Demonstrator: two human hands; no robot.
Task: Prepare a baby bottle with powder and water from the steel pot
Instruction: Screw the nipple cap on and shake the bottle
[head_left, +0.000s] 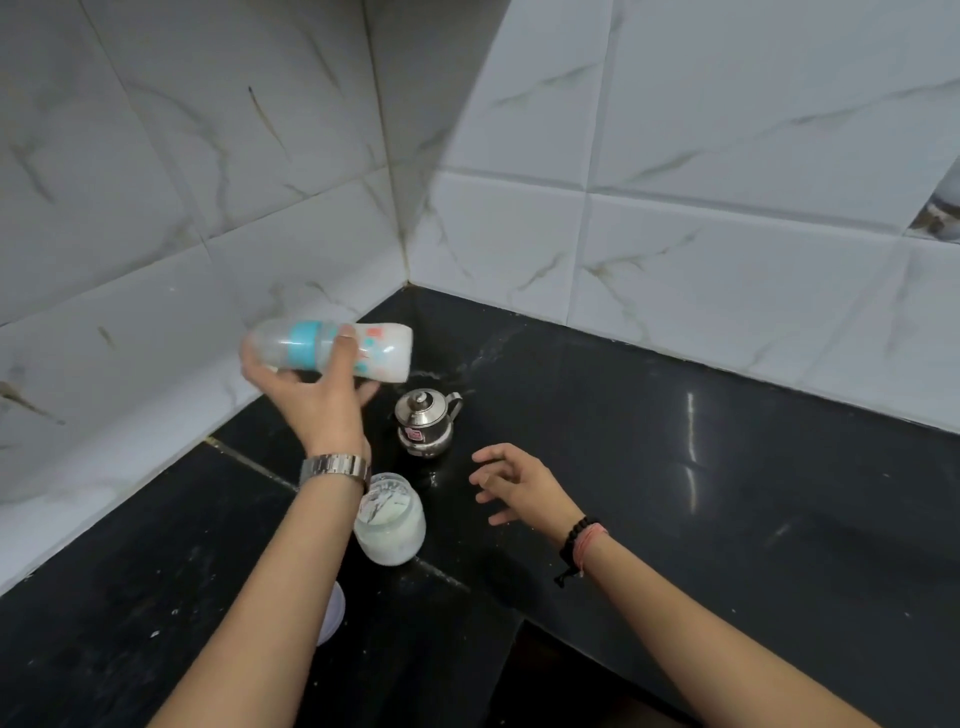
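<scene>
Powder jar (390, 519) nearest, open-topped on tabletop (675, 493); bottle held up w/ left hand (317, 400).
Baby bottle (332, 349) is gripped on its side above tabletop, left fingers (343, 348) wrapped round it by the teal collar, prob. for shaking or mixing. Right hand (511, 483) is held empty, fingers loosely spread, just right of steel pot (426, 418), lid on, beyond the jar.

Dim, cool indoor light; a broad shadow falls across the tiled wall (415, 130), 2 glare streaks mark the black counter (691, 431) (wide-angle bending at edges).
</scene>
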